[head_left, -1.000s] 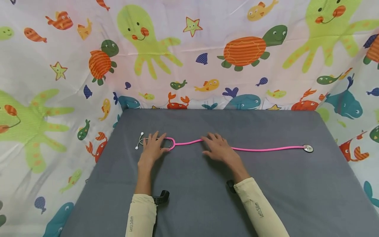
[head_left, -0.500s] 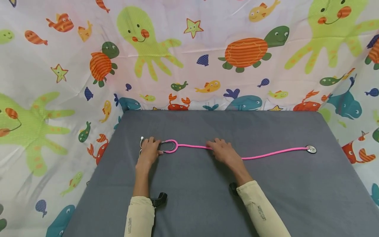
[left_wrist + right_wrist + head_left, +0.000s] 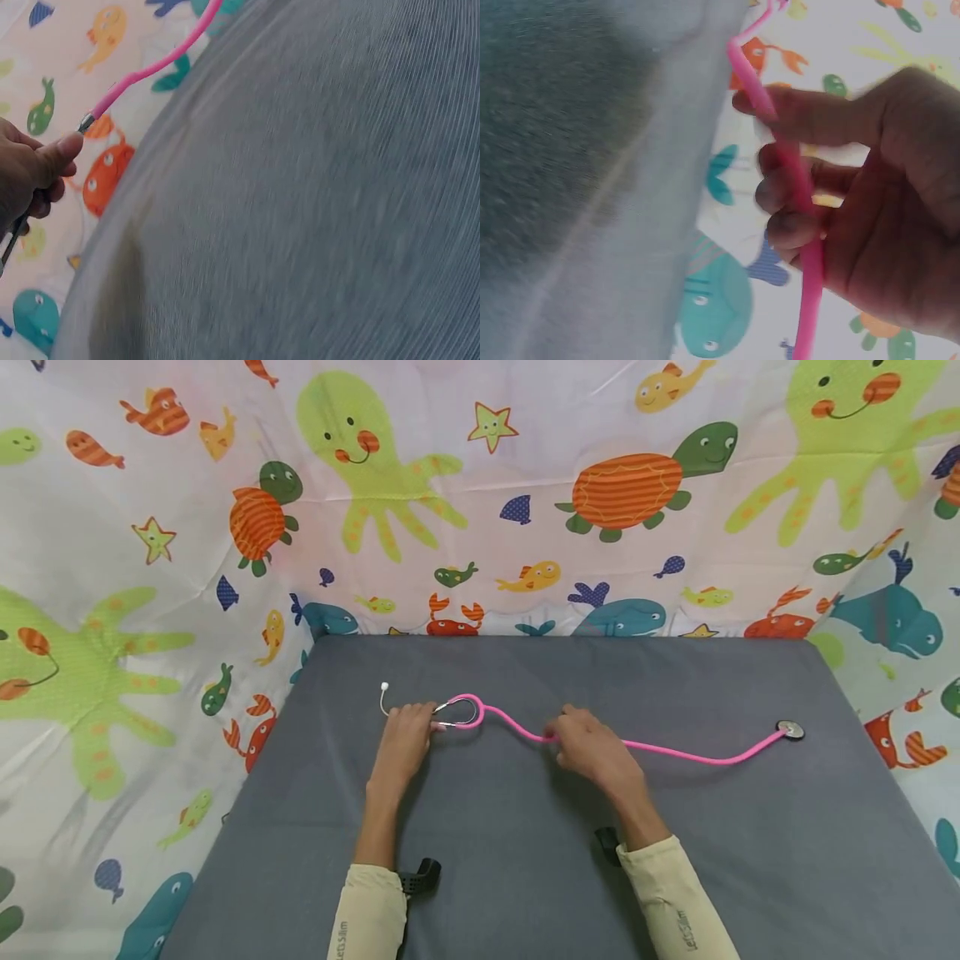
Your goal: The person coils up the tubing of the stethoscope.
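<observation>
A pink-tubed, silver-framed stethoscope (image 3: 517, 727) is stretching left to right across mid-frame, the left hand (image 3: 405, 739) pinching its metal ear tubes (image 3: 87, 121), the right hand (image 3: 596, 747) (nearer the round chestpiece (image 3: 791, 730)) gripping the tubing (image 3: 675, 753).

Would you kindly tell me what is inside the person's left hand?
The left hand grips the metal ear tubing of the pink stethoscope. One white earpiece shows beyond it; the gripped stretch is covered, and no second earpiece is visible.
</observation>
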